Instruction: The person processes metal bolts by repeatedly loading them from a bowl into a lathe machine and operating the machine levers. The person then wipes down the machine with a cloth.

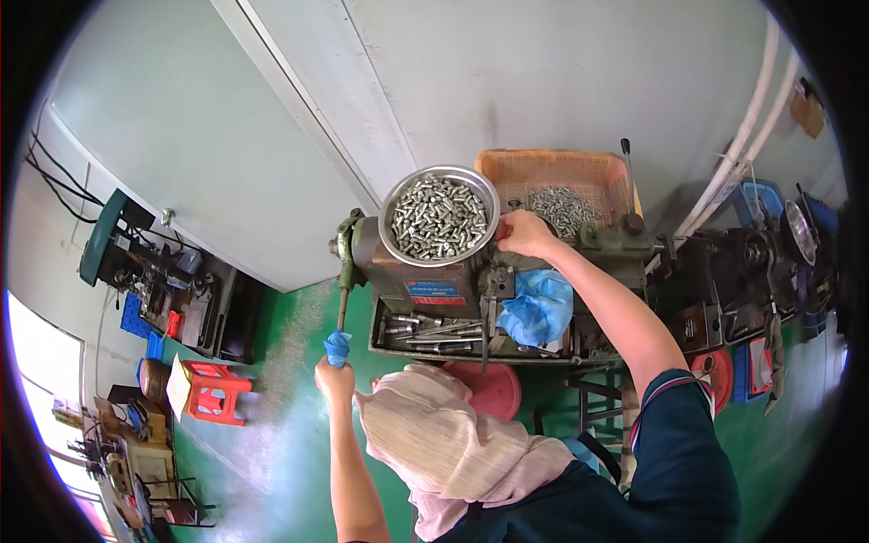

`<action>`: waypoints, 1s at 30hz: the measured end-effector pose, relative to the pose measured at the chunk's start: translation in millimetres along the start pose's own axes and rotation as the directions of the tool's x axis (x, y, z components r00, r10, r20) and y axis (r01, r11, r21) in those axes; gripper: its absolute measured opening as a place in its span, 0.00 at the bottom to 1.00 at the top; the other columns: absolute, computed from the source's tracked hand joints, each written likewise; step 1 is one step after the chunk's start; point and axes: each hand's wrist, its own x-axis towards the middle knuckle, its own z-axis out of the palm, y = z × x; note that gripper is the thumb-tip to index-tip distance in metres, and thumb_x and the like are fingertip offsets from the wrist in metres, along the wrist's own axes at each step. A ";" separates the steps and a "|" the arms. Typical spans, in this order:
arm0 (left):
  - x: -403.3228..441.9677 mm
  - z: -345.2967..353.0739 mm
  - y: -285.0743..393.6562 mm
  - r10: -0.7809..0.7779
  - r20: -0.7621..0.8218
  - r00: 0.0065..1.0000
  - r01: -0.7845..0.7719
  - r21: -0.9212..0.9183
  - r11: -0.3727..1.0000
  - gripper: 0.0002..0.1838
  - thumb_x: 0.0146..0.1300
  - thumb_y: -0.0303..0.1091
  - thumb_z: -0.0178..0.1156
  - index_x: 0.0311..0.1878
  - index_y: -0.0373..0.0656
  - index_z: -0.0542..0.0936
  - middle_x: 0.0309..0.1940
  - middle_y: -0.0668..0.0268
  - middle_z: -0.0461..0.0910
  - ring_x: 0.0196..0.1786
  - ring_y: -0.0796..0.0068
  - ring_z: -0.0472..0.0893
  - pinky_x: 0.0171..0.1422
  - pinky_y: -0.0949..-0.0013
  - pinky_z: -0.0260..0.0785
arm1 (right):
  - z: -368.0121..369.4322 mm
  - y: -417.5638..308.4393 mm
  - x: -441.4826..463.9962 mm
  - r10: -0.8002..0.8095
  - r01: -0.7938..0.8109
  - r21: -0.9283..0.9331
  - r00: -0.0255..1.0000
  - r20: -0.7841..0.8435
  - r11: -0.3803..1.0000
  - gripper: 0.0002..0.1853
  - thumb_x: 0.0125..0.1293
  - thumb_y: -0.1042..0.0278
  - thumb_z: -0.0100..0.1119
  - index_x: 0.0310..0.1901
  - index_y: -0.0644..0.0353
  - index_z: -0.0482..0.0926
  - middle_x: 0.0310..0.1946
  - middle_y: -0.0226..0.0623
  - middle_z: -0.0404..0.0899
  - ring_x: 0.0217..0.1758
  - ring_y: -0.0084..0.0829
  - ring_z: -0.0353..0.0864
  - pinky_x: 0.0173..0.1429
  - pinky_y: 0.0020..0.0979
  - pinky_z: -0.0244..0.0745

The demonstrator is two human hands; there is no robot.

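Note:
My left hand (336, 380) is wrapped round the lower end of a long lever (343, 306), just below the blue wrapping (338, 347) on it. The lever hangs from the left end of a small bench lathe (434, 288). My right hand (527, 233) is at the lathe's middle, beside the bowl, with its fingers pinched together. Whatever lies between those fingertips is too small to make out. On top of the lathe rests a round metal bowl (391, 242) heaped with small metal pins (438, 217). A crumpled blue plastic bag (536, 309) hangs below my right forearm.
Behind the lathe is an orange plastic basket (507, 166) with more small metal parts (563, 208). An upright lever (628, 176) stands at its right. Tools lie in the tray (380, 344) below. A red stool (217, 391) stands left; another machine (756, 258) is at right.

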 end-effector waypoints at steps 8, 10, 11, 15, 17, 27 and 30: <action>-0.2 -1.8 1.8 -0.016 0.002 1.000 0.016 0.007 1.000 0.04 0.43 0.28 0.54 0.23 0.38 0.74 0.20 0.50 0.74 0.28 0.50 0.74 0.34 0.59 0.65 | 3.9 5.0 4.1 -0.081 0.081 -0.011 0.997 0.019 0.997 0.08 0.37 0.67 0.60 0.23 0.57 0.78 0.21 0.34 0.77 0.28 0.32 0.77 0.35 0.30 0.70; -1.3 -2.1 2.7 -0.028 0.003 1.000 0.028 -0.002 1.000 0.04 0.43 0.28 0.53 0.23 0.38 0.74 0.20 0.50 0.74 0.29 0.50 0.74 0.34 0.59 0.65 | 5.4 0.7 3.6 -0.098 0.097 0.009 0.995 0.011 0.995 0.08 0.37 0.67 0.60 0.23 0.57 0.78 0.21 0.34 0.77 0.28 0.32 0.77 0.35 0.30 0.70; -0.4 -1.4 1.1 -0.026 0.010 1.000 0.026 0.003 1.000 0.04 0.43 0.28 0.54 0.23 0.38 0.75 0.20 0.50 0.74 0.29 0.50 0.75 0.34 0.59 0.65 | 6.0 -0.9 3.0 -0.112 0.112 0.030 0.994 -0.001 0.993 0.08 0.37 0.68 0.61 0.23 0.58 0.77 0.21 0.34 0.77 0.28 0.32 0.77 0.35 0.30 0.70; 10.1 -1.1 -9.2 -0.037 -0.004 0.999 0.037 0.109 0.993 0.05 0.42 0.29 0.55 0.24 0.39 0.76 0.21 0.49 0.74 0.31 0.50 0.75 0.36 0.59 0.66 | 11.2 7.4 8.1 -0.126 0.129 0.067 0.991 -0.045 0.989 0.08 0.36 0.69 0.62 0.23 0.58 0.77 0.21 0.34 0.77 0.28 0.32 0.77 0.34 0.31 0.70; 25.7 -6.4 -18.6 -0.043 -0.009 0.999 0.043 0.172 0.984 0.06 0.41 0.29 0.55 0.25 0.39 0.77 0.22 0.49 0.75 0.31 0.50 0.75 0.37 0.58 0.66 | 9.1 2.3 4.7 -0.104 0.106 0.050 0.994 -0.032 0.993 0.10 0.36 0.69 0.62 0.25 0.58 0.77 0.22 0.35 0.77 0.29 0.32 0.77 0.36 0.31 0.70; 68.0 -20.2 -58.5 0.028 0.047 0.998 -0.038 0.217 0.975 0.07 0.40 0.30 0.57 0.25 0.38 0.78 0.23 0.49 0.76 0.31 0.51 0.76 0.36 0.60 0.67 | -90.6 35.3 22.1 0.105 -0.227 -0.553 0.964 -0.244 0.802 0.08 0.47 0.64 0.54 0.30 0.50 0.79 0.35 0.41 0.75 0.45 0.39 0.71 0.48 0.40 0.66; 67.2 -20.8 -57.9 0.030 0.052 0.998 -0.040 0.190 0.981 0.07 0.41 0.30 0.57 0.24 0.37 0.78 0.22 0.49 0.75 0.31 0.51 0.76 0.36 0.60 0.67 | -139.1 57.9 -2.2 0.188 -0.411 -0.734 0.909 -0.371 0.540 0.15 0.52 0.53 0.52 0.35 0.52 0.78 0.40 0.36 0.74 0.55 0.33 0.62 0.53 0.40 0.59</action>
